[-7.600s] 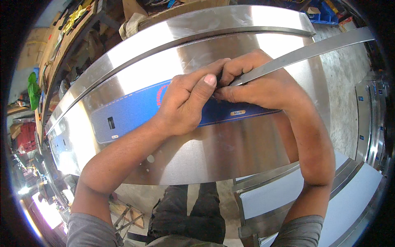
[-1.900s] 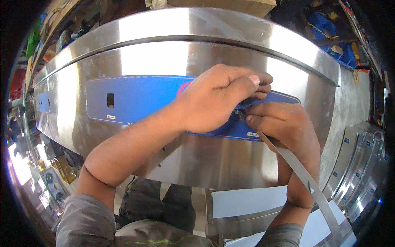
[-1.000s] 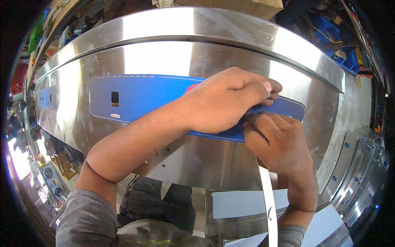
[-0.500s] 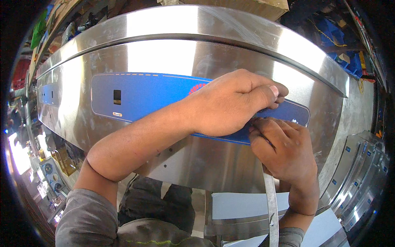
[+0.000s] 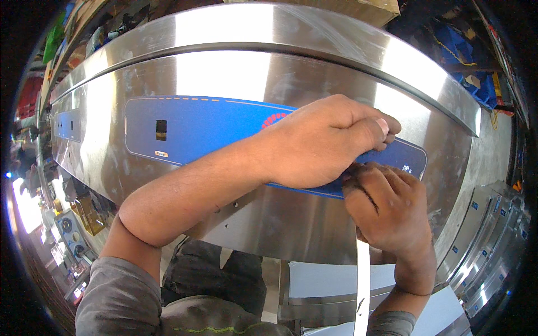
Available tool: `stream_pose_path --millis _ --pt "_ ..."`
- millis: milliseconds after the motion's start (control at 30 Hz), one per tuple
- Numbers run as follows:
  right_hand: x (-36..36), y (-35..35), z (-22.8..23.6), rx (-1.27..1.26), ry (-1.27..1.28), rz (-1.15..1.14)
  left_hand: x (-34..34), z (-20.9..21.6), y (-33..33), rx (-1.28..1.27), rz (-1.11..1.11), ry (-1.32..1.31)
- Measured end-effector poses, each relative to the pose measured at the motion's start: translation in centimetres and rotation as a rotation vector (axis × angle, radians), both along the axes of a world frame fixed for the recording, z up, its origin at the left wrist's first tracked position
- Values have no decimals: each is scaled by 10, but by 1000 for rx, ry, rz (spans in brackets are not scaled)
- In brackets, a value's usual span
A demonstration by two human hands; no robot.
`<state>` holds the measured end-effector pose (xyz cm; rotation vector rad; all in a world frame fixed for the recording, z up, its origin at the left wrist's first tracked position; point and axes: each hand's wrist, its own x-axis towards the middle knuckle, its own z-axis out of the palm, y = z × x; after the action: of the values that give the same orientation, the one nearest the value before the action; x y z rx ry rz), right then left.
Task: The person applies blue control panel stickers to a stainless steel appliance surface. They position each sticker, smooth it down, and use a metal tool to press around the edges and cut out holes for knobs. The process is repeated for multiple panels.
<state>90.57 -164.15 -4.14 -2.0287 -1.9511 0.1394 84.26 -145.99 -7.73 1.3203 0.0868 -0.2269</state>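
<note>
A long blue label panel with a dark square cut-out lies along the front of a brushed steel panel. My left hand crosses over its right part, with thumb and fingers pressed together; what they grip, if anything, is hidden. Just below, my right hand is curled closed against the label's lower edge. From under that hand a long, narrow pale strip hangs toward my body. Its upper end is hidden in the fist, and something dark shows by the fingertips.
A smaller blue label is on the steel at far left. Stacked steel panels stand at right. White-topped pieces lie below the workpiece. A cardboard box and blue bins are behind.
Both hands have shifted very slightly right along the label. The hanging strip has swung a little left and now catches the light, looking white instead of grey.
</note>
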Motion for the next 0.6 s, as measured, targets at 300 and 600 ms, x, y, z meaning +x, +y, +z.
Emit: stream_pose_path --millis 300,600 --pt "-1 1 1 -26 7 7 0 6 3 -58 -40 45" --pt "0 0 -1 -18 33 7 0 5 2 -64 -31 48"
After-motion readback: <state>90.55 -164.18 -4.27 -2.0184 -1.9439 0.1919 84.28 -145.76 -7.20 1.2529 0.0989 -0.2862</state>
